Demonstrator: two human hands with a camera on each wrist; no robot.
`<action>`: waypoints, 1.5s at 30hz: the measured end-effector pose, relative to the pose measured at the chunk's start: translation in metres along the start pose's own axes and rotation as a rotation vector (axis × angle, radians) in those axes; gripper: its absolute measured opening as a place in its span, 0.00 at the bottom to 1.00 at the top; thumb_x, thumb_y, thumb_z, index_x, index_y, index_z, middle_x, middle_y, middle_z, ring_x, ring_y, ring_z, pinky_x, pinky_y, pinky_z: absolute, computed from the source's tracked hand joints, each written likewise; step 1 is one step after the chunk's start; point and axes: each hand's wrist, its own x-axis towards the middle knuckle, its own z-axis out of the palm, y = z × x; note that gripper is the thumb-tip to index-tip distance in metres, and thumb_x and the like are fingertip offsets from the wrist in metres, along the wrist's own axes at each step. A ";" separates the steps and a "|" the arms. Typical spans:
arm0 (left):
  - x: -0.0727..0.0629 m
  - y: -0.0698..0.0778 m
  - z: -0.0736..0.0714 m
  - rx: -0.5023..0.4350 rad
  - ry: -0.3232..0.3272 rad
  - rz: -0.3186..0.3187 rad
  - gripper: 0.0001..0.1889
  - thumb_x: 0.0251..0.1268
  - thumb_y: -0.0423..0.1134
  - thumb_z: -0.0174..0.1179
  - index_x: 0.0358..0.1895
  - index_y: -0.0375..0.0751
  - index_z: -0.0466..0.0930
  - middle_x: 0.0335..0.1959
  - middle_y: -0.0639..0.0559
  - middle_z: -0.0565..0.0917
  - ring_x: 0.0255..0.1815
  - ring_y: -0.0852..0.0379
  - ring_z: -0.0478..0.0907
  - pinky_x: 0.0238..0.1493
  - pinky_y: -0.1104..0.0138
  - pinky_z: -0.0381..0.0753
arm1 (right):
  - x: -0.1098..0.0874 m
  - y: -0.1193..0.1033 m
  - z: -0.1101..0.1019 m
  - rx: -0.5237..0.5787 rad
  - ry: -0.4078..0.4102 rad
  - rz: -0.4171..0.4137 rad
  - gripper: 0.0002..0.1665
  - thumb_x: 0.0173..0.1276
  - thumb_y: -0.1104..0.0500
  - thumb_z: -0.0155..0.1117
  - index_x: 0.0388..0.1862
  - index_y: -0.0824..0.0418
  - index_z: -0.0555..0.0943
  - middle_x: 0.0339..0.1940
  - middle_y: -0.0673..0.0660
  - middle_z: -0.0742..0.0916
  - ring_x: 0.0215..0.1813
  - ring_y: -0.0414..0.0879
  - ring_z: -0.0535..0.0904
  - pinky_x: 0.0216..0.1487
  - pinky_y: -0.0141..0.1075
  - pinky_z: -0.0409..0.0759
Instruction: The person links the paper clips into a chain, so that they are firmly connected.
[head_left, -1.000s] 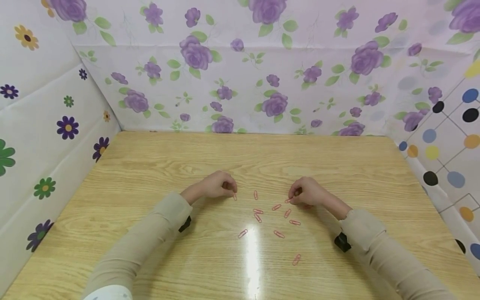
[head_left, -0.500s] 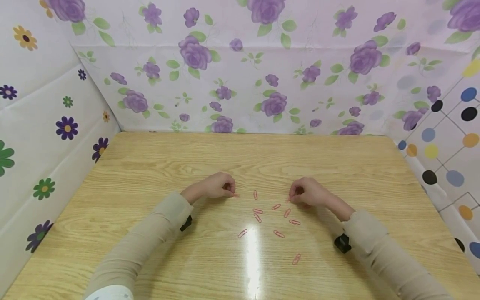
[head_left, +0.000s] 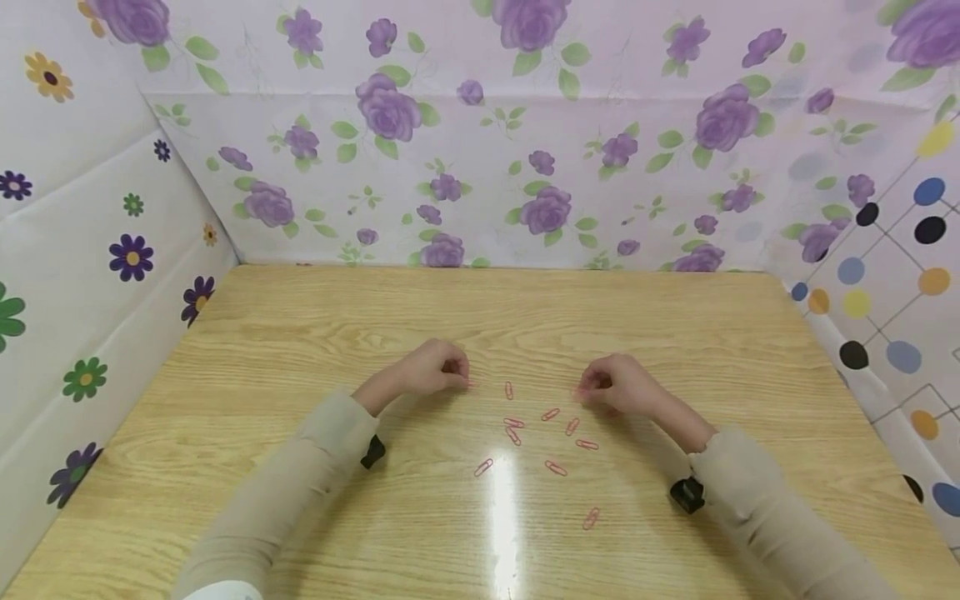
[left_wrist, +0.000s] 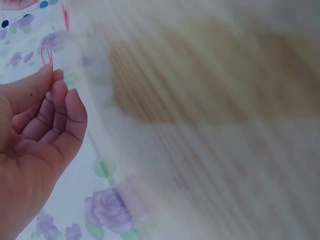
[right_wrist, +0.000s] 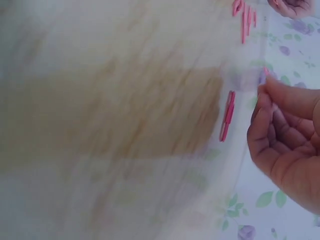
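My left hand (head_left: 438,367) pinches a pink paper clip (left_wrist: 46,55) between thumb and index finger; the clip's looped end sticks out past the fingertips in the left wrist view. Across from it, my right hand (head_left: 618,385) pinches another pink paper clip (right_wrist: 266,71), mostly covered by the thumb and finger. Both hands are close over the wooden table, facing each other. Between and in front of them lie several loose pink paper clips, among them one upright clip (head_left: 508,390) by the left hand and a slanted clip (head_left: 572,427) below the right hand.
The wooden table (head_left: 337,308) meets a purple-flowered backdrop (head_left: 480,167) at its far edge. Patterned sheets stand at the left and right sides. One paper clip (head_left: 591,518) lies apart, nearer the front, and another clip (head_left: 483,467) is beside a bright reflection.
The paper clip in my left hand has swung from hanging down to pointing right. My right hand has raised its clip slightly. The loose clips stay where they were.
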 end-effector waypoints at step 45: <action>-0.005 0.059 0.024 -0.285 0.257 0.000 0.04 0.57 0.28 0.59 0.33 0.29 0.81 0.28 0.43 0.82 0.26 0.60 0.74 0.28 0.72 0.74 | -0.022 -0.047 0.016 -0.051 0.485 -0.211 0.08 0.48 0.70 0.71 0.21 0.59 0.82 0.21 0.50 0.84 0.22 0.38 0.76 0.23 0.32 0.76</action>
